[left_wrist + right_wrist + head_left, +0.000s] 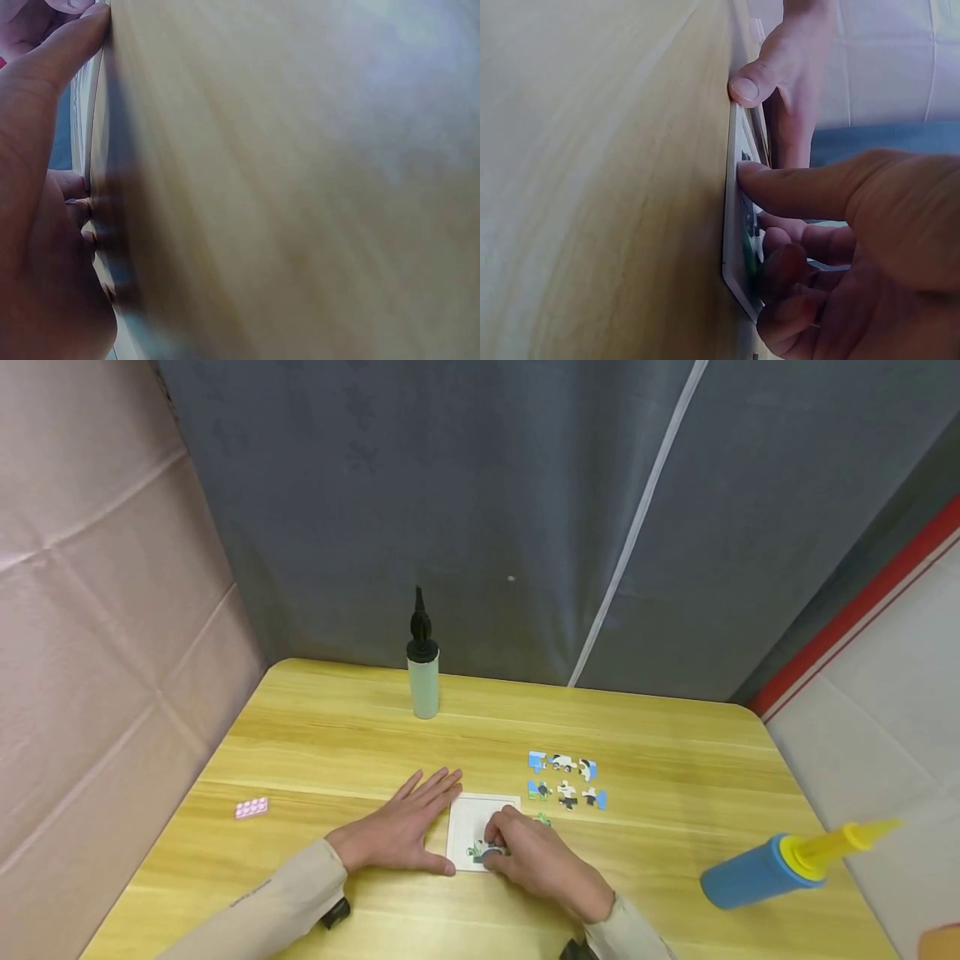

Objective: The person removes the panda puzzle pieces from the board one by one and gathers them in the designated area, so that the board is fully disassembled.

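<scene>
A white square puzzle board [468, 814] lies on the table, with jigsaw pieces [476, 850] of green and dark print at its lower part. My left hand [401, 831] lies flat beside the board's left edge, fingers spread, its thumb [71, 49] at the board's corner. Over the board's lower right, my right hand [536, 853] has bent fingers and pinches a jigsaw piece [492, 852] between thumb and fingers, down at the board surface. From the right wrist view, the right thumb [795, 187] reaches the board; the fingers hide much of the piece.
Right of the board lie several loose jigsaw pieces [567, 793] in rows, plus a green piece [543, 819] near the right hand. A pink toy brick [251, 808] is at left. A pale green hand pump [424, 687] stands behind; a blue-and-yellow pump [761, 872] is at right.
</scene>
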A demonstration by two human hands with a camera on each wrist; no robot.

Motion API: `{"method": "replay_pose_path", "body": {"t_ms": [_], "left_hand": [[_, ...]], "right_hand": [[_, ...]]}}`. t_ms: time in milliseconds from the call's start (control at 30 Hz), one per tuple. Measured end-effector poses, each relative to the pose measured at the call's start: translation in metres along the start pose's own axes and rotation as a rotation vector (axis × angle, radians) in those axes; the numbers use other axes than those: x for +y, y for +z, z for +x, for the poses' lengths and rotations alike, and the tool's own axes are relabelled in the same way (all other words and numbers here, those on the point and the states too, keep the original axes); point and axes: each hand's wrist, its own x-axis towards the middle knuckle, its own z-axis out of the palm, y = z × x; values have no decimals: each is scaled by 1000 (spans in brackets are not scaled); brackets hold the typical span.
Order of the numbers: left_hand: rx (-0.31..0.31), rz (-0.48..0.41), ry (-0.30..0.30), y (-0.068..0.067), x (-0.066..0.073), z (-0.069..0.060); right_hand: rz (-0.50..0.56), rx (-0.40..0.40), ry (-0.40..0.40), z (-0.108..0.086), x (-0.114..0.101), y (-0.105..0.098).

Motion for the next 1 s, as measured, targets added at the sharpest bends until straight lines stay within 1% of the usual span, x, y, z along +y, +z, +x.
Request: {"method": "replay_pose_path", "body": {"t_ms": [267,433,733,1000], "left_hand": [[10,25,6,0,-2,2],[15,14,12,2,-3,1],[2,20,-8,1,-2,-1],[-6,12,-19,2,-2,-1]], "right_hand": [[41,18,5,0,1,0],[57,20,0,-1,1,1],[72,18,-11,-2,3,2],[199,30,7,-9,8,-6]]}}
